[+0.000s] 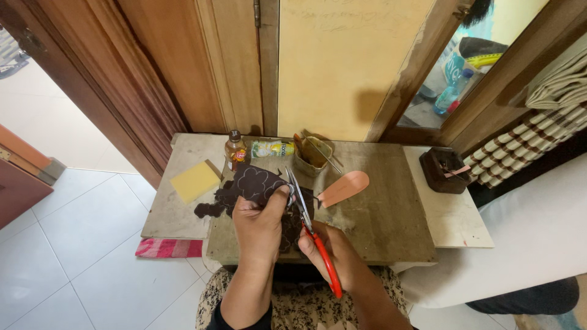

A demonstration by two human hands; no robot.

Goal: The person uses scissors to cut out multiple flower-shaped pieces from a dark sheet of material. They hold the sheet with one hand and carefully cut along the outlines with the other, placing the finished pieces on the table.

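Scissors [309, 229] with red handles met a dark brown cut sheet [257, 186] above the low wooden table [379, 226].

The left hand [260, 226] was closed in a pinch on the sheet's near edge, thumb on top, holding it up just over the tabletop; the right hand [333, 256] was curled shut through the scissor handles, blades angled up into the material beside the left thumb. The sheet, marked with pale scalloped outlines, looked thin, light and limp, likely to flop unless gripped close to the cut line. A peach paper pattern [343, 187] lay just right of the blades, a yellow sponge [194, 180] to the left, a small bottle [235, 150] and a cup of tools [312, 156] behind.
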